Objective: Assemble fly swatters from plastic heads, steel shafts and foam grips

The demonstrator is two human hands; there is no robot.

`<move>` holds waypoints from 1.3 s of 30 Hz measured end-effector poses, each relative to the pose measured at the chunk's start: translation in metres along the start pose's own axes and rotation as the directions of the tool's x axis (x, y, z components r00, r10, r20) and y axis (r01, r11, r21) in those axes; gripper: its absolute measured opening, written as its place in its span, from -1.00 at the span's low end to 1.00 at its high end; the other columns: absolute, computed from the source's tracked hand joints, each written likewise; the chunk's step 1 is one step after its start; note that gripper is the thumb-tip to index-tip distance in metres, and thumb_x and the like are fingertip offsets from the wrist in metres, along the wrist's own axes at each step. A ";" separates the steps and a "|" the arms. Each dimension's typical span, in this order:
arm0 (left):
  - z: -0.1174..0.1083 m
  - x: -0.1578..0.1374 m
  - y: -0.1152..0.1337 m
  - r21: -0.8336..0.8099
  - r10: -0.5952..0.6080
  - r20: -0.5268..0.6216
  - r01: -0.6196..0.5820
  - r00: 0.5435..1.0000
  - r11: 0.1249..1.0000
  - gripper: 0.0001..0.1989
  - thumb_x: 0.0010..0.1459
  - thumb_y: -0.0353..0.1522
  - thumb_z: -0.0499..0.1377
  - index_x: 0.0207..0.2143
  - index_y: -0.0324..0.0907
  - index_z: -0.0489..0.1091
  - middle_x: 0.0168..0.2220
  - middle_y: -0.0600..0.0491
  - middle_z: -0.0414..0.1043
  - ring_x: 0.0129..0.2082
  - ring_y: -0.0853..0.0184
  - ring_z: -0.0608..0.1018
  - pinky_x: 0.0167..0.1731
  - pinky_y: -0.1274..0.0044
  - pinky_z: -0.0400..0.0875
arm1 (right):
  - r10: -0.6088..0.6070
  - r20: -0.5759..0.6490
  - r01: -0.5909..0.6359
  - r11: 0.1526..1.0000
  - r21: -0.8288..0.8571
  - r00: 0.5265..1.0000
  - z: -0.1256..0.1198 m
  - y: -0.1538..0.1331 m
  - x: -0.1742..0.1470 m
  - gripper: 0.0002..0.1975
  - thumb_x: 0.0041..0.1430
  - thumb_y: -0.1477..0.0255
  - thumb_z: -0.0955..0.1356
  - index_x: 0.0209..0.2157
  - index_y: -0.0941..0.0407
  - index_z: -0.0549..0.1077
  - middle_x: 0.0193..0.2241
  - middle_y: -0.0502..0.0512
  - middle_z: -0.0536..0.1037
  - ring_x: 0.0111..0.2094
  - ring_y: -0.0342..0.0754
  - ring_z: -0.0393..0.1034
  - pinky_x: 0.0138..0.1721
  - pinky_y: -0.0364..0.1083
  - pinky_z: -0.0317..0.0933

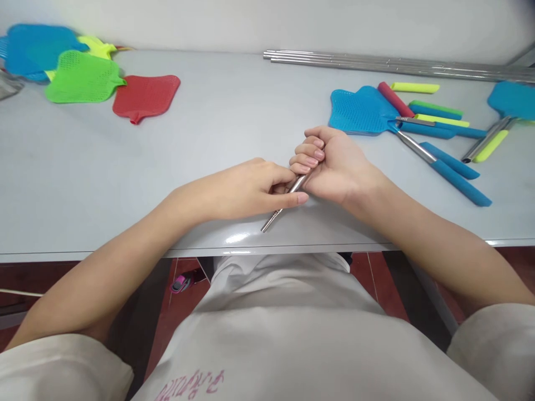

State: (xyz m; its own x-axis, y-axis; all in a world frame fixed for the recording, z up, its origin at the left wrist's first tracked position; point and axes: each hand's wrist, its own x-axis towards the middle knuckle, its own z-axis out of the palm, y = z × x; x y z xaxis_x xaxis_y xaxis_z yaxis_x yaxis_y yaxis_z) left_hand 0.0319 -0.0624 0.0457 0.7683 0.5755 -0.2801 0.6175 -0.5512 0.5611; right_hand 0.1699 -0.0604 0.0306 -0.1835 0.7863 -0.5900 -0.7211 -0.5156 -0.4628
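Note:
Close to the table's front edge I hold a thin shiny metal tube [272,219] with both hands. It slants, its narrow ridged end pointing down and toward me. My left hand [259,189] pinches it between thumb and fingers. Curled around its upper part is my right hand [330,164], palm turned up, which hides that end. Just beyond my right hand lies a blue fly swatter head [361,111]. A metal handle with a blue foam grip [460,181] lies against its neck.
Red [146,96], green [86,78] and blue [42,47] swatter heads lie at the back left. Long metal tubes [376,63] run along the wall. Several coloured foam grips [416,87] are scattered at the right, near another blue swatter head [512,100].

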 end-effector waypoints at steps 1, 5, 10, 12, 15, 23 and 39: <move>0.000 0.000 0.000 0.002 0.001 0.000 -0.001 1.000 1.000 -0.64 0.07 -0.12 -0.07 -0.59 -0.20 0.18 -0.67 0.19 0.08 -0.68 0.54 0.09 -0.63 0.59 -0.06 | -0.010 -0.004 0.010 1.000 -0.018 1.000 0.000 0.000 0.000 -0.66 0.09 0.48 0.14 -0.65 0.12 -0.15 -0.79 -0.15 -0.15 -0.77 -0.30 -0.22 -0.71 -0.24 -0.19; 0.000 0.000 0.000 0.001 0.004 -0.002 -0.004 1.000 1.000 -0.64 0.07 -0.12 -0.06 -0.60 -0.20 0.16 -0.67 0.19 0.07 -0.69 0.56 0.09 -0.64 0.60 -0.07 | -0.034 -0.019 0.032 0.997 -0.065 0.999 0.000 0.000 0.000 -0.65 0.09 0.48 0.15 -0.66 0.12 -0.15 -0.79 -0.15 -0.14 -0.77 -0.30 -0.21 -0.70 -0.24 -0.17; -0.001 0.000 0.001 0.000 -0.008 0.003 0.008 1.000 1.000 -0.65 0.06 -0.12 -0.06 -0.60 -0.20 0.13 -0.67 0.19 0.06 -0.69 0.56 0.08 -0.64 0.60 -0.08 | -0.055 -0.030 0.052 0.991 -0.121 0.998 0.000 0.000 0.000 -0.63 0.10 0.47 0.17 -0.67 0.12 -0.15 -0.78 -0.15 -0.13 -0.77 -0.31 -0.20 -0.69 -0.24 -0.14; -0.001 0.000 0.001 0.000 -0.008 0.006 0.008 1.000 1.000 -0.65 0.07 -0.12 -0.06 -0.60 -0.20 0.14 -0.67 0.19 0.07 -0.69 0.56 0.08 -0.64 0.60 -0.08 | -0.056 -0.029 0.052 0.992 -0.114 0.998 0.000 0.000 0.000 -0.64 0.10 0.48 0.15 -0.67 0.12 -0.14 -0.78 -0.14 -0.13 -0.77 -0.31 -0.19 -0.69 -0.24 -0.14; -0.001 0.000 0.000 0.006 -0.007 0.006 0.007 1.000 1.000 -0.64 0.07 -0.12 -0.07 -0.59 -0.20 0.15 -0.67 0.19 0.08 -0.68 0.55 0.09 -0.63 0.60 -0.07 | -0.056 -0.022 0.054 0.993 -0.103 0.998 0.000 0.001 0.000 -0.65 0.11 0.49 0.14 -0.67 0.12 -0.14 -0.78 -0.14 -0.14 -0.77 -0.31 -0.19 -0.69 -0.24 -0.14; 0.000 0.000 -0.002 0.002 -0.002 0.015 0.002 1.000 1.000 -0.64 0.07 -0.11 -0.07 -0.57 -0.20 0.18 -0.67 0.18 0.09 -0.69 0.55 0.10 -0.64 0.59 -0.07 | -0.097 -0.030 0.091 0.983 -0.161 0.995 0.000 0.001 0.001 -0.62 0.09 0.49 0.19 -0.66 0.12 -0.14 -0.78 -0.14 -0.14 -0.76 -0.31 -0.18 -0.69 -0.24 -0.14; 0.000 0.000 -0.003 -0.012 -0.002 0.018 0.003 1.000 1.000 -0.64 0.05 -0.09 -0.06 -0.58 -0.18 0.16 -0.66 0.17 0.11 -0.68 0.53 0.12 -0.65 0.59 -0.06 | -0.062 -0.016 0.061 0.996 -0.068 0.998 0.000 0.002 0.001 -0.66 0.10 0.51 0.14 -0.65 0.11 -0.15 -0.78 -0.13 -0.15 -0.77 -0.30 -0.20 -0.69 -0.23 -0.18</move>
State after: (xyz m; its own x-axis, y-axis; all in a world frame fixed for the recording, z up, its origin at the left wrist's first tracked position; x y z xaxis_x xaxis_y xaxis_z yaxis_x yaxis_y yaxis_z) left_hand 0.0299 -0.0602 0.0439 0.7696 0.5661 -0.2953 0.6175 -0.5422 0.5699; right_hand 0.1687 -0.0607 0.0296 -0.1276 0.8112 -0.5706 -0.6841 -0.4885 -0.5416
